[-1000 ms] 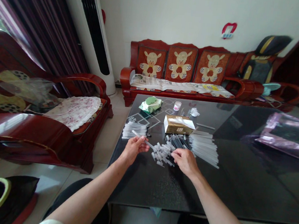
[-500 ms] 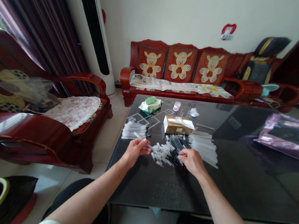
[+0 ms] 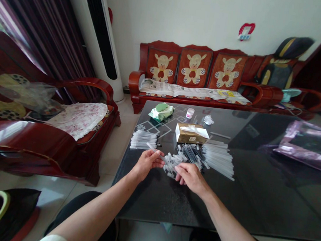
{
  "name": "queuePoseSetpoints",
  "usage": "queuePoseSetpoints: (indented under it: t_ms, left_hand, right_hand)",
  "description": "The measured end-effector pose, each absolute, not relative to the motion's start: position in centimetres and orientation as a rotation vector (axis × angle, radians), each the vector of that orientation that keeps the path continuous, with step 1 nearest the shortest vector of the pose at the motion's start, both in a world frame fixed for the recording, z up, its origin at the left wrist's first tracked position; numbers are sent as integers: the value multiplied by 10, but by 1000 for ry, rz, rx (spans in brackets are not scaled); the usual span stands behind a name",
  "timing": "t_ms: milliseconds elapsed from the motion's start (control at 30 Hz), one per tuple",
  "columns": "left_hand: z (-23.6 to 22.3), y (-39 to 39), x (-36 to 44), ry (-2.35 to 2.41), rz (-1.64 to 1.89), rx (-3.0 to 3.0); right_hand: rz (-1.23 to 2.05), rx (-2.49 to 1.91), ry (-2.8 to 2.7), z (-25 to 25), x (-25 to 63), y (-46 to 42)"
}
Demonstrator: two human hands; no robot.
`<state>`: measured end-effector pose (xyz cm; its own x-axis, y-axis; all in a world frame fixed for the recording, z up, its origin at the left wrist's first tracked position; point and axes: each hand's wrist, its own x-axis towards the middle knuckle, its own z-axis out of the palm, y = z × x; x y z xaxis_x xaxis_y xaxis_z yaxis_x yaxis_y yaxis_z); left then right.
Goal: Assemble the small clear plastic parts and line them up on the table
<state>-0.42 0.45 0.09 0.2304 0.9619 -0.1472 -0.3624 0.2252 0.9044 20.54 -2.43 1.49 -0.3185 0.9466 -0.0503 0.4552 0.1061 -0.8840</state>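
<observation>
My left hand (image 3: 146, 164) is closed around a thin whitish plastic tube (image 3: 150, 146), which slants up and left out of the fingers. My right hand (image 3: 192, 177) has thumb and fingers pinched together at the right side of a heap of short translucent caps (image 3: 170, 159); what sits in the pinch is too small to make out. Behind that hand lies a pile of thin black rods (image 3: 191, 152). Long clear tubes (image 3: 219, 159) are spread in a row to the right. A stack of whitish tubes with dark ends (image 3: 143, 139) lies left, beyond my left hand.
On the dark table (image 3: 255, 201) stand a tissue box (image 3: 189, 137), a green wipes pack (image 3: 161, 113), a small white jar (image 3: 190, 113) and crumpled tissue (image 3: 208, 120). A purple plastic package (image 3: 310, 149) lies far right. Wooden seats (image 3: 142, 76) surround the table.
My right hand has moved left, from the black rods to the heap of caps. My left hand keeps its tube and has shifted only slightly right.
</observation>
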Motion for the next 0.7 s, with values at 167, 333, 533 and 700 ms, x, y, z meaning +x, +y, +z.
queuePoseSetpoints:
  t_ms: [167, 333, 533, 700]
  left_hand:
    - [2, 5, -5, 860, 1091, 885]
    - [9, 20, -24, 907, 1225, 824]
    - [12, 28, -38, 965, 1321, 754]
    - [7, 22, -30, 952, 1242, 795]
  right_hand:
    - [1236, -1369, -1750, 12, 199, -28]
    - [1236, -1438, -1747, 13, 217, -27]
    - [1029, -1616, -1770, 13, 271, -21]
    - [219, -1962, -1780, 22, 352, -11]
